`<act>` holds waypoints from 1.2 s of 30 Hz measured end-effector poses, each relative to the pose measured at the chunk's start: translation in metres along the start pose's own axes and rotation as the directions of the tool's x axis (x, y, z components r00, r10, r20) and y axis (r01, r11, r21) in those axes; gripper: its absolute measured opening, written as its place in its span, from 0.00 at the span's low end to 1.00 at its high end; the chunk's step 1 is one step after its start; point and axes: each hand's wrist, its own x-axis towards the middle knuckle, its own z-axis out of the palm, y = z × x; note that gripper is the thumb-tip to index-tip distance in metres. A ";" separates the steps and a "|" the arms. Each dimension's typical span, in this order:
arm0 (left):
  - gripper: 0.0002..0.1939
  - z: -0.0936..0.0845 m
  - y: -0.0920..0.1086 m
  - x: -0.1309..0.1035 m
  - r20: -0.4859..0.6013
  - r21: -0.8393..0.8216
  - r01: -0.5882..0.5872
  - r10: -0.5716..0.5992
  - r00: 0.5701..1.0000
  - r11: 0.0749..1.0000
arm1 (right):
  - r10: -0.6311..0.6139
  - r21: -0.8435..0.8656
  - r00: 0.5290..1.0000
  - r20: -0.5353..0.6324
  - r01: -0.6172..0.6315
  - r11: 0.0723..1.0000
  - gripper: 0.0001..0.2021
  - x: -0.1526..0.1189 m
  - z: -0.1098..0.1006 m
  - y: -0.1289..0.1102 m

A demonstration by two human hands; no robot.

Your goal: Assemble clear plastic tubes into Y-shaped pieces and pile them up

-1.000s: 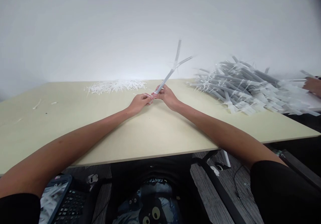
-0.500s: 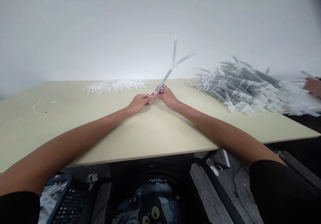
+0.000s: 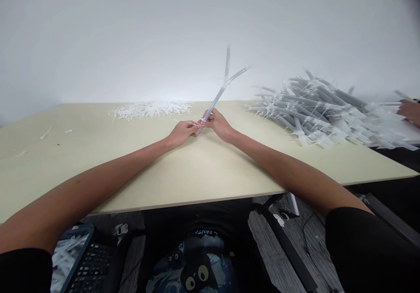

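Observation:
My left hand [image 3: 182, 132] and my right hand [image 3: 218, 124] meet at the middle of the beige table [image 3: 203, 170]. Together they pinch the lower end of a bundle of grey tubes [image 3: 220, 92] that slants up and to the right. Near its top the bundle forks into two ends, tied with a thin white cable tie. A small white tie end shows between my left fingers.
A large heap of tied grey tube bundles [image 3: 324, 109] lies at the right. A pile of white cable ties [image 3: 151, 109] lies at the far left-centre. Another person's hand [image 3: 408, 110] rests at the right edge. A calculator [image 3: 87, 269] sits below the table.
The tube bundle has tilted slightly more upright and its forked top has shifted a little left. My hands stay in place on its lower end.

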 end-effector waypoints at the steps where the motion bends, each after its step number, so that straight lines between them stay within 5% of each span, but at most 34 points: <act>1: 0.19 0.000 0.000 0.000 0.004 -0.005 0.000 0.000 1.000 1.000 | 0.000 -0.003 1.000 0.000 0.000 1.000 0.20 0.000 0.000 0.000; 20: 0.21 -0.001 -0.007 0.003 0.004 0.034 -0.002 0.002 1.000 0.999 | 0.051 -0.081 0.999 -0.008 -0.051 0.995 0.19 -0.001 -0.001 0.001; 36: 0.21 -0.003 -0.008 0.003 0.032 0.112 -0.034 0.030 0.999 0.993 | 0.016 0.084 1.000 0.018 -0.017 0.996 0.19 0.000 0.002 0.005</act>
